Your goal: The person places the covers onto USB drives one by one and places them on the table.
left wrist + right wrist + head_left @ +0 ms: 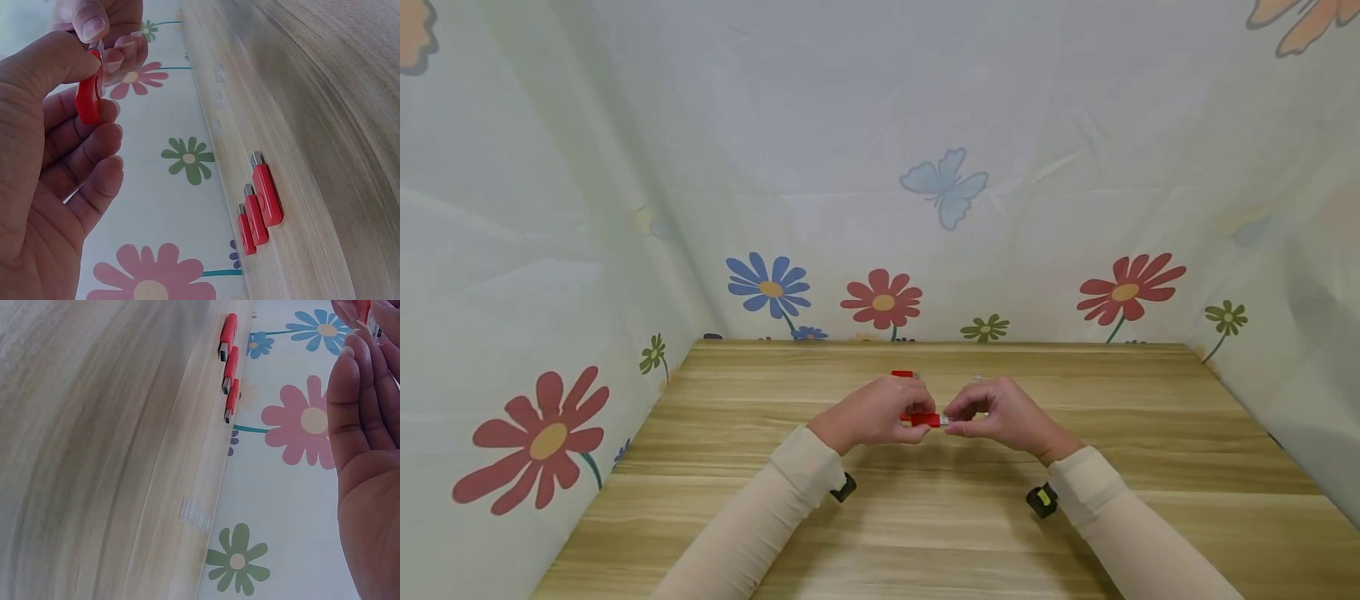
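Over the middle of the table, my left hand (880, 410) pinches a red USB stick (927, 420) between thumb and fingers, its plug end pointing right. My right hand (1006, 417) meets it there, with thumb and fingertips pinching a small clear cap (947, 421) at the plug. Whether the cap is fully seated cannot be told. From the left wrist, the held stick (89, 103) shows its red body, with the metal end partly hidden by the fingers. In the right wrist view, both hands' fingertips meet at the top right corner, around the stick's end.
Three more red USB sticks (267, 194) lie in a row on the wooden table (312, 156), metal plugs bare. To their right, beyond my right hand, lie small clear caps (195, 514). A flower-printed cloth (820, 167) rises behind the table's far edge and at both sides.
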Action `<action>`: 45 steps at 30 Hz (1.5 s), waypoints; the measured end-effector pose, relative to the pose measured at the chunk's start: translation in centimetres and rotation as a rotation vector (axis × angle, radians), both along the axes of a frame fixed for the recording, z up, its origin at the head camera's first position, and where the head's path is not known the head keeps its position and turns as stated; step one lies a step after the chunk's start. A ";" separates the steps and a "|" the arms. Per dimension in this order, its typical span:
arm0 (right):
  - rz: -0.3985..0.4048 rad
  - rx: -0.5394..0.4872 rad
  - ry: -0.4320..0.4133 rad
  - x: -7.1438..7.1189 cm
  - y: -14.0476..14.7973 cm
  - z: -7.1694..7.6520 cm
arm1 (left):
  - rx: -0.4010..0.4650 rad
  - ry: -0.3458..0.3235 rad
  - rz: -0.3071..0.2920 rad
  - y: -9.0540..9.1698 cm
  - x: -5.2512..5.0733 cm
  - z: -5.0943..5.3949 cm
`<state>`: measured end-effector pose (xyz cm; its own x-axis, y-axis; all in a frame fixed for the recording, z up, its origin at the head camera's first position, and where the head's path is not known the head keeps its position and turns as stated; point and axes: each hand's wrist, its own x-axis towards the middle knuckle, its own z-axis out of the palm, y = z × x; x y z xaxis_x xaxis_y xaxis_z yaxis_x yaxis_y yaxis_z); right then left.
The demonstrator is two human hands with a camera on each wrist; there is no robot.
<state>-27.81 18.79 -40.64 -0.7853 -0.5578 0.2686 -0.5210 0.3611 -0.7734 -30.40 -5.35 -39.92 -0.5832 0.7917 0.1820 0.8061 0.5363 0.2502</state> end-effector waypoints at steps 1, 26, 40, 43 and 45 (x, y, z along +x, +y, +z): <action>0.000 0.001 -0.002 -0.2 0.1 -0.3 | -0.001 -0.002 0.000 0.0 0.0 0.0; 0.024 -0.022 0.043 -1.6 0.2 -2.0 | -0.037 0.053 -0.043 0.1 0.1 0.1; 0.024 -0.042 0.061 -1.7 0.2 -2.2 | -0.049 0.049 -0.057 0.2 -0.3 0.0; 0.031 -0.036 0.066 -1.8 0.3 -2.3 | -0.043 0.060 -0.062 0.2 -0.2 0.1; 0.034 -0.026 0.072 -1.9 0.3 -2.2 | -0.040 0.074 -0.061 0.2 -0.2 0.1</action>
<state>-29.68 19.11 -42.85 -0.7441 -0.5760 0.3384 -0.5873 0.3227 -0.7422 -30.61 -5.11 -39.79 -0.5201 0.8326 0.1906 0.8529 0.4943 0.1679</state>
